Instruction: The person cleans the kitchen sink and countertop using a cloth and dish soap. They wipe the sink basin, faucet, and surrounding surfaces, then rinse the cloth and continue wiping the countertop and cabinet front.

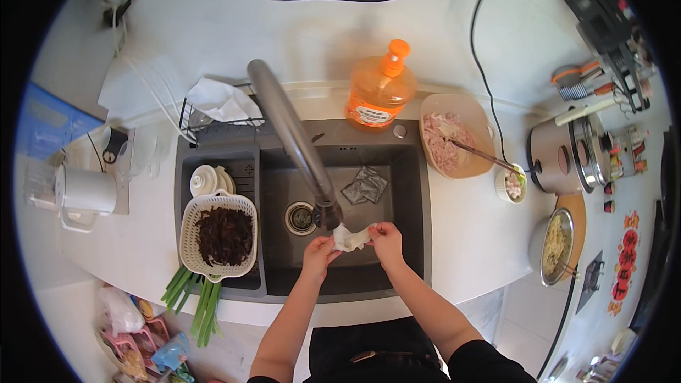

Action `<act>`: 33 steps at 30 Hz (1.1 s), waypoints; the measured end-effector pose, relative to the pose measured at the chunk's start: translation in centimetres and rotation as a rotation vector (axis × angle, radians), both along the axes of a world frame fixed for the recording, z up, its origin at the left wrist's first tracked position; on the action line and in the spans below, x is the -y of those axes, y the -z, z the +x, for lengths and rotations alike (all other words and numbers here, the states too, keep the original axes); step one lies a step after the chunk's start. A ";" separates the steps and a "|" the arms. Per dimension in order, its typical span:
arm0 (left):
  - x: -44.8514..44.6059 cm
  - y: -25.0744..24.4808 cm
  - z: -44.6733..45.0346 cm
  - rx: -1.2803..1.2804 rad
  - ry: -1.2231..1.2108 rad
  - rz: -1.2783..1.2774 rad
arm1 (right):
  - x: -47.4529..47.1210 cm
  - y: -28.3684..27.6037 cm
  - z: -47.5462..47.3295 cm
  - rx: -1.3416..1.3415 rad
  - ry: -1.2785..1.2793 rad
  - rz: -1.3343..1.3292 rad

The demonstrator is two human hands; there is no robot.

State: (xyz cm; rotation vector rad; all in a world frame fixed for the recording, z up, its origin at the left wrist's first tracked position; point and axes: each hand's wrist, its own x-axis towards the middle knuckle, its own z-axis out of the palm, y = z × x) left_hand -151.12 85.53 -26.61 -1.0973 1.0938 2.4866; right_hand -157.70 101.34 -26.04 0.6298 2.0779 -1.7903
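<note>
Between my two hands a white cloth (350, 239) is stretched over the grey sink basin (340, 271). My left hand (319, 258) pinches its left end, and my right hand (385, 242) pinches the right end. The head of the grey faucet (325, 213) hangs just above the cloth's left side; whether water runs is not clear. Beyond my hands a dark grey mesh cloth (365, 185) lies crumpled on the basin floor. The drain strainer (301, 218) sits left of the faucet head.
Left of the basin, a white basket (187, 234) holds dark shredded food above green stalks (205, 303). An orange soap bottle (378, 96) stands behind the sink. To the right are a tub (471, 111) of raw meat with chopsticks, a small bowl (503, 191) and a metal bowl (569, 223).
</note>
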 end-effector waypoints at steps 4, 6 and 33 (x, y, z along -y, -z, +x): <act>0.3 -0.1 1.4 -0.034 -0.124 0.018 | 0.4 -3.9 -1.7 -0.051 -0.445 0.353; 0.8 -0.7 1.6 -0.037 -0.209 -0.025 | 0.7 -8.1 -5.6 -0.521 -0.434 0.597; 2.2 -5.1 3.9 -0.009 -0.098 0.170 | -2.4 -15.3 -2.0 -0.723 -0.811 0.476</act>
